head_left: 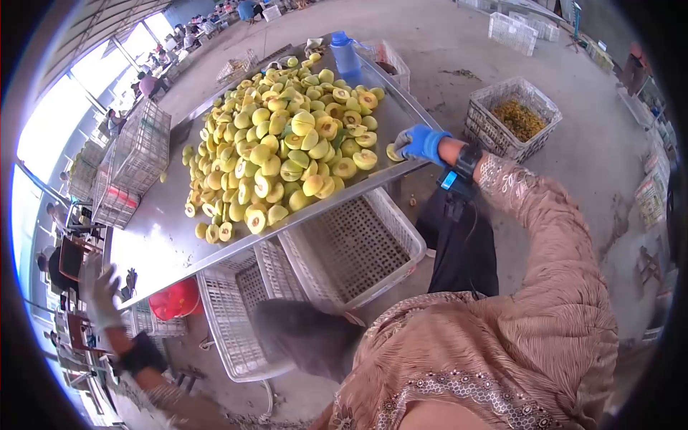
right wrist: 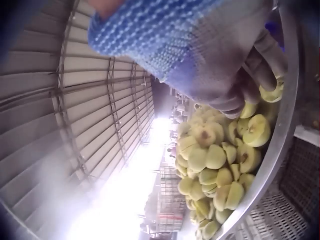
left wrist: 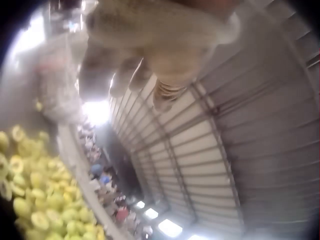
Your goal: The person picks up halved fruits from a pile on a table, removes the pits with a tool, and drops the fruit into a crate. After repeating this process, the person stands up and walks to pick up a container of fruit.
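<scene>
A big heap of green-yellow fruit halves (head_left: 276, 143), many showing cut faces and brown pit hollows, lies on a metal table (head_left: 158, 247). My right hand (head_left: 421, 143), in a blue and grey glove, is at the table's right rim. Its curled fingers hold a single fruit half (head_left: 393, 152) apart from the heap; in the right wrist view the grey fingertips cover part of this fruit half (right wrist: 272, 92). My left hand (head_left: 102, 292), in a pale glove and blurred, is raised off the table's left end with fingers spread. Nothing shows in it.
Empty white crates (head_left: 355, 244) stand under the near rim, beside a red bucket (head_left: 174, 299). A blue jug (head_left: 345, 56) stands at the table's far corner. A crate of small yellow-brown pieces (head_left: 512, 118) is on the floor at right. Stacked crates (head_left: 140, 147) rise behind the left end.
</scene>
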A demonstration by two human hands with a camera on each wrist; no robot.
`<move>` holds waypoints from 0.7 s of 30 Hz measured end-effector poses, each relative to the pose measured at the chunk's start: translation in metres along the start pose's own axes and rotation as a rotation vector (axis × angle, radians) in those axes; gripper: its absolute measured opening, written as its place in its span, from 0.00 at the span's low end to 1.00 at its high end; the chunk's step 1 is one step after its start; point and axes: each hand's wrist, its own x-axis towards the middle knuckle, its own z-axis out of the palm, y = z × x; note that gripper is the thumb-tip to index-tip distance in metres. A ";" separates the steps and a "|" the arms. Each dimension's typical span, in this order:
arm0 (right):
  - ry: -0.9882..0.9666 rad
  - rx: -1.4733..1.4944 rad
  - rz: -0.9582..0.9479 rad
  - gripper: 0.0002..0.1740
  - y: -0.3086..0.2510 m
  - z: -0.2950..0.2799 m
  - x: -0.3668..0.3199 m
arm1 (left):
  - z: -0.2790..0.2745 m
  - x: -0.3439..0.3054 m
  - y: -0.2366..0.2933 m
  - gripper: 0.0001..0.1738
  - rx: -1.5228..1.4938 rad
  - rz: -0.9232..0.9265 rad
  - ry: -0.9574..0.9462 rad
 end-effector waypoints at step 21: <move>-0.449 -0.895 -0.174 0.18 -0.017 0.050 0.076 | 0.443 -0.043 -0.049 0.24 0.815 0.095 -0.765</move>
